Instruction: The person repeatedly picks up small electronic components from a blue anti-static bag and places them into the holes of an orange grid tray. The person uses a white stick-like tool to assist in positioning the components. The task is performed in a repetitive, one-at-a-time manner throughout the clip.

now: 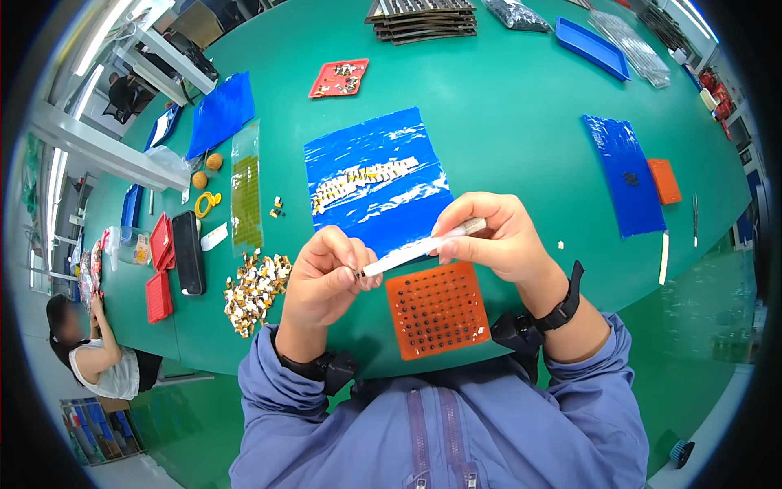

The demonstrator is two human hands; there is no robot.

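Observation:
My left hand (327, 272) is closed in a pinch on a small dark part (360, 275), too small to name. Between the fingers and thumb of my right hand (498, 236) is a slim white pen-like tool (414, 252), tilted so that its lower left end meets the dark part. Just below the hands lies an orange perforated tray (440, 314), many of its holes filled with small black pieces. Beyond them a blue film sheet (383, 134) carries rows of small white and yellow parts (358, 181).
Loose white and yellow parts form a pile (255, 292) left of my left hand. Farther left are a black case (190, 253), red trays (160, 295) and yellow scissors (208, 204). Another blue sheet (623, 175) lies at right. A seated person (102, 350) works at far left.

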